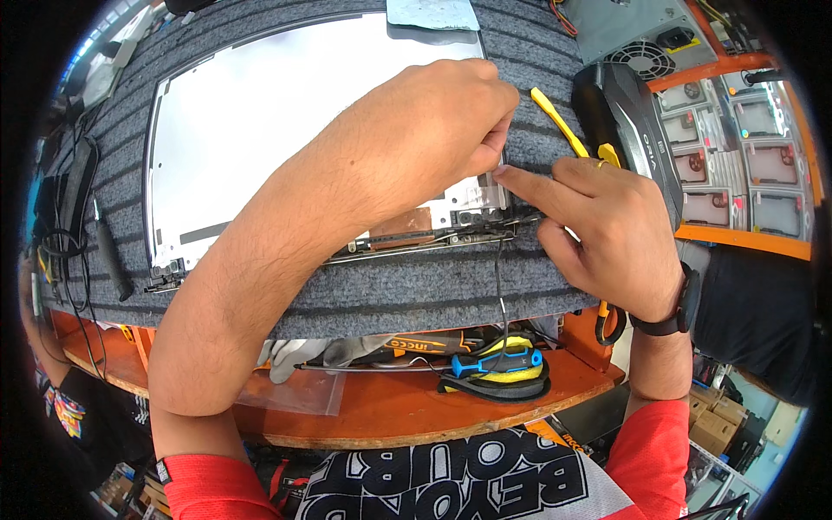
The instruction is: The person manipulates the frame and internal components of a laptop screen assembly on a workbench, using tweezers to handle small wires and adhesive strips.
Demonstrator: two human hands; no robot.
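Observation:
A large white flat panel in a thin dark frame, apparently a laptop screen assembly, lies on a grey ribbed mat. Hinge parts and a copper-coloured strip run along its near edge. Across the panel reaches my left arm; my left hand is closed at the right edge, its fingertips turned down and whatever they pinch hidden. My right hand comes in from the right, index finger stretched out with its tip touching the panel's right edge near the corner. Its thumb stands apart, and I see nothing held in it.
A yellow pry stick lies beside a black case at right. Behind stands a metal power supply unit. A dark screwdriver and cables are at left. The orange shelf below holds a blue screwdriver and gloves.

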